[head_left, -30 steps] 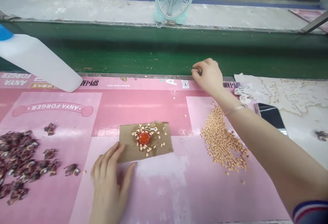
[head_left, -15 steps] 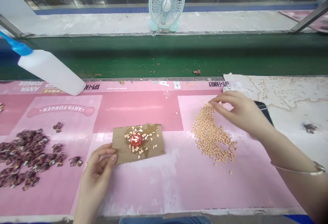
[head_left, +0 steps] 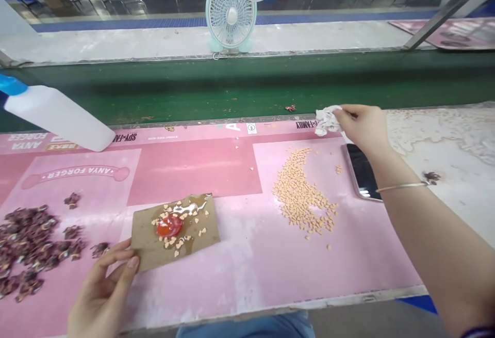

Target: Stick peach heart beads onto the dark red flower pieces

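My left hand (head_left: 110,281) pinches the lower left corner of a brown cardboard piece (head_left: 150,253). On that card lie a glossy red round piece (head_left: 169,226), small pale-orange pieces around it and a wet, shiny liquid. My right hand (head_left: 361,124) is closed on a crumpled white tissue (head_left: 327,120) at the back edge of the pink mat. A pile of small tan pieces (head_left: 299,193) is spread on the mat, nearer to me than the tissue. Below my right wrist, a dark phone (head_left: 362,170) is partly covered by my forearm.
At the left is a heap of dark red-brown pieces (head_left: 29,240). A white bottle with a blue cap (head_left: 62,116) leans above the mat's back left. Beyond the green strip (head_left: 174,93) stands a pale fan (head_left: 231,15). A stained white surface (head_left: 460,173) lies at the right.
My right hand has left the tan pieces and taken hold of the tissue. The view has shifted; my left hand still holds the card, which now sits lower and further left in view.
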Demonstrator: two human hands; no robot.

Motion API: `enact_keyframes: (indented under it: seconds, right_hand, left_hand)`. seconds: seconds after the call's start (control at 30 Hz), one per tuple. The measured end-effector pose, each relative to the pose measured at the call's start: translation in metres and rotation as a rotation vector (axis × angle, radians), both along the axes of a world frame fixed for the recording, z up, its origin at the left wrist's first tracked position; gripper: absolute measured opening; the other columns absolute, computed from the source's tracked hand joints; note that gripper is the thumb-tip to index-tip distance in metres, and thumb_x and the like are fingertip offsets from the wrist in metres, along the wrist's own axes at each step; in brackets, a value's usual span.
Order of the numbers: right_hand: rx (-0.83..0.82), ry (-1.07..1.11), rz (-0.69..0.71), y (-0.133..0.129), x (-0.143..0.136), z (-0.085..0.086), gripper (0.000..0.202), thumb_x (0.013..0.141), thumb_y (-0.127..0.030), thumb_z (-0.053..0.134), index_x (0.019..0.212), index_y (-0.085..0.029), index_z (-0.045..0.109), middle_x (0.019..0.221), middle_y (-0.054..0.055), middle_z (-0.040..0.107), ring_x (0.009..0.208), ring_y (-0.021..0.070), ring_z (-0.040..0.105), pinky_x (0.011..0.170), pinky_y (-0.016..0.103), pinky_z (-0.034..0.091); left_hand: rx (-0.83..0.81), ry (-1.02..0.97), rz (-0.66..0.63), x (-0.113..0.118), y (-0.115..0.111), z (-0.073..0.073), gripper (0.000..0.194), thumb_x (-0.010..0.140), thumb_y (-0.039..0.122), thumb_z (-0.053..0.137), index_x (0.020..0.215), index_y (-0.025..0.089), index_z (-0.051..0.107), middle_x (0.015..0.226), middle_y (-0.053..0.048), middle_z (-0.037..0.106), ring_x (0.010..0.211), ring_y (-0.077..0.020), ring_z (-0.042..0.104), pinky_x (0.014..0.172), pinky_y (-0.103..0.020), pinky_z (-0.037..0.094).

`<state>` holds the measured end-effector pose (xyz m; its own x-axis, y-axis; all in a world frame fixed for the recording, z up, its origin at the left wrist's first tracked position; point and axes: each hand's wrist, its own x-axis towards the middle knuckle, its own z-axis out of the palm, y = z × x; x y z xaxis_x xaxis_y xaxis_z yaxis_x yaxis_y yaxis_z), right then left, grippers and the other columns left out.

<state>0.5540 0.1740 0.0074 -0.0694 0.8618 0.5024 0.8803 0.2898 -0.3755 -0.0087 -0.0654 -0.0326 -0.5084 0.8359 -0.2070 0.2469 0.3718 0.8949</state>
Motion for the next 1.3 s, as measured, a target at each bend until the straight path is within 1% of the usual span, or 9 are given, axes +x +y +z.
enact_keyframes:
  seconds: [0.07,0.17,0.27,0.37,0.53,0.77,0.97,1.17,1.3]
  right_hand:
    - [0.0,0.031,-0.007,-0.014,-0.042,0.01,0.034,0.112,-0.047,0.054,0.116,-0.019,0.073,0.108,0.011,0.075,0.095,0.0226,0.07,0.086,0.042,0.061]
    - [-0.108,0.011,0.202,-0.032,-0.128,0.011,0.029,0.111,-0.039,0.055,0.117,-0.022,0.078,0.108,0.008,0.079,0.097,0.0231,0.073,0.083,0.037,0.058]
    - [-0.242,-0.051,0.431,-0.043,-0.205,-0.006,0.015,0.103,-0.023,0.067,0.109,-0.026,0.081,0.102,0.003,0.081,0.092,0.0188,0.073,0.081,0.031,0.055]
    - [-0.318,-0.092,0.531,-0.052,-0.24,-0.024,0.016,0.098,-0.012,0.07,0.097,-0.021,0.082,0.091,0.007,0.08,0.088,0.0217,0.072,0.078,0.032,0.052]
    - [-0.39,-0.041,0.641,-0.08,-0.226,-0.034,0.022,0.102,-0.015,0.063,0.108,-0.022,0.082,0.105,0.008,0.083,0.098,0.0232,0.073,0.086,0.036,0.055]
    - [-0.453,0.18,0.615,-0.096,-0.191,-0.015,0.05,0.093,-0.013,0.052,0.14,-0.021,0.064,0.128,0.008,0.078,0.113,0.0204,0.076,0.096,0.038,0.064]
    - [-0.396,0.32,0.473,-0.111,-0.161,0.004,0.044,0.091,-0.013,0.047,0.13,-0.023,0.063,0.129,0.009,0.076,0.113,0.0207,0.077,0.093,0.037,0.066]
    - [-0.372,0.249,0.478,-0.143,-0.159,0.009,0.032,0.1,-0.017,0.05,0.125,-0.026,0.068,0.113,0.005,0.078,0.098,0.0189,0.078,0.083,0.031,0.066]
    - [-0.426,0.221,0.46,-0.163,-0.155,0.008,0.029,0.103,-0.02,0.052,0.125,-0.029,0.069,0.116,0.006,0.078,0.101,0.0213,0.077,0.084,0.033,0.065]
  left_hand:
    - [0.038,0.011,0.03,-0.005,0.0,-0.003,0.037,0.082,0.057,0.087,0.094,0.027,0.071,0.132,-0.004,0.073,0.146,-0.0345,0.056,0.128,-0.051,0.044]
    - [0.092,0.029,0.092,-0.007,0.0,-0.005,0.046,0.073,0.062,0.091,0.093,0.026,0.071,0.128,-0.003,0.074,0.135,-0.0316,0.063,0.123,-0.047,0.049]
    - [0.116,0.008,0.122,-0.003,-0.002,0.0,0.049,0.07,0.065,0.093,0.09,0.026,0.072,0.123,-0.003,0.075,0.126,-0.027,0.066,0.117,-0.039,0.052]
    - [0.154,-0.011,0.138,0.009,-0.001,0.007,0.051,0.068,0.067,0.094,0.086,0.025,0.072,0.119,-0.003,0.074,0.123,-0.0244,0.067,0.103,-0.03,0.057]
    - [0.161,-0.09,0.073,0.035,0.008,0.01,0.056,0.063,0.067,0.096,0.08,0.022,0.068,0.117,-0.007,0.075,0.097,-0.0198,0.074,0.077,-0.024,0.061]
    - [0.166,-0.045,-0.069,0.06,0.019,0.001,0.041,0.077,0.057,0.085,0.088,0.022,0.066,0.126,-0.009,0.073,0.094,-0.0193,0.077,0.082,-0.027,0.062]
    - [0.125,0.212,-0.052,0.074,0.012,0.007,0.032,0.085,0.052,0.075,0.099,0.024,0.069,0.123,-0.006,0.072,0.092,-0.0194,0.073,0.075,-0.029,0.056]
    - [0.082,0.502,-0.143,0.084,0.01,0.01,0.035,0.091,0.051,0.064,0.111,0.023,0.072,0.089,-0.005,0.069,0.085,-0.0254,0.069,0.065,-0.034,0.053]
    - [0.173,0.584,-0.23,0.077,0.011,0.005,0.03,0.096,0.045,0.061,0.111,0.021,0.071,0.101,-0.008,0.07,0.087,-0.0246,0.069,0.069,-0.036,0.055]
